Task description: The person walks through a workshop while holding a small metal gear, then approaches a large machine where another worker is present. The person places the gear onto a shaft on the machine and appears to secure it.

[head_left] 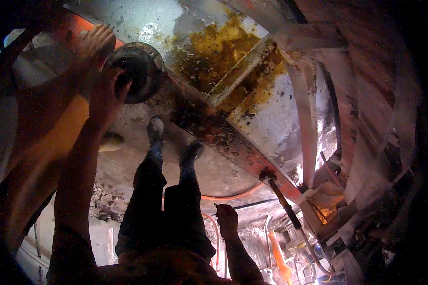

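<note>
My left hand (110, 96) reaches up at the upper left, its fingers curled at a dark, round, wheel-like object (135, 71). That object sits against a long reddish beam (214, 133); shadow hides its details. Another person's hand (97, 42) rests on the beam just beyond it, the arm coming in from the left. Lower right of the middle, my right hand (228, 221) is raised in front of my body with its fingers closed. A small dark tip shows at those fingers, but I cannot make out what it is.
Beyond the beam lies a pale metal surface (271, 123) with a yellow-brown stain (214, 52). A long-handled tool (285, 206) leans against the beam at the right. An orange hose (233, 195) curves across the floor. Upright ribs (304, 109) stand at the right.
</note>
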Tool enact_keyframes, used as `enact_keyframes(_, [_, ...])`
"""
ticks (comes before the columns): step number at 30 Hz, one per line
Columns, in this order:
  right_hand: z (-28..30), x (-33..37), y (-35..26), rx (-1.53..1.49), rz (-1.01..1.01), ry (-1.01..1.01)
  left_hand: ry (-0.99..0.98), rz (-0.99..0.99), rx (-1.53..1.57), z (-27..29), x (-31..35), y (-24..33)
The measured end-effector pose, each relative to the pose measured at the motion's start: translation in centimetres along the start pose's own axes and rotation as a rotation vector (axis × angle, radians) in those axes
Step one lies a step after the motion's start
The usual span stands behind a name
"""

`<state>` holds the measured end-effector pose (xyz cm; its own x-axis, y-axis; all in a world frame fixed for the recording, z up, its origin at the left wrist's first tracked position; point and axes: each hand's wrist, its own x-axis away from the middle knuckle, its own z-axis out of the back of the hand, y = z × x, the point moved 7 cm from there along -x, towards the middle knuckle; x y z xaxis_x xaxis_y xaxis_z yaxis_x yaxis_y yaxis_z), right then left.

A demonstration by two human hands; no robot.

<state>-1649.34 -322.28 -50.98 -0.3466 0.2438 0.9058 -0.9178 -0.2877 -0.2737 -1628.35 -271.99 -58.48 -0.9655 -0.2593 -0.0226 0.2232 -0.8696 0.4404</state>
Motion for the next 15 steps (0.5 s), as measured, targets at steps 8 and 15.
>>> enact_keyframes(8, [-0.5, -0.1, -1.0, 0.067, -0.001, -0.019, -0.01, -0.004, -0.003, -0.5, 0.2, -0.5])
enact_keyframes(15, [-1.8, -0.8, -3.1, 0.052, 0.068, -0.062, -0.098, 0.024, -0.052, -1.2, -0.4, -0.6])
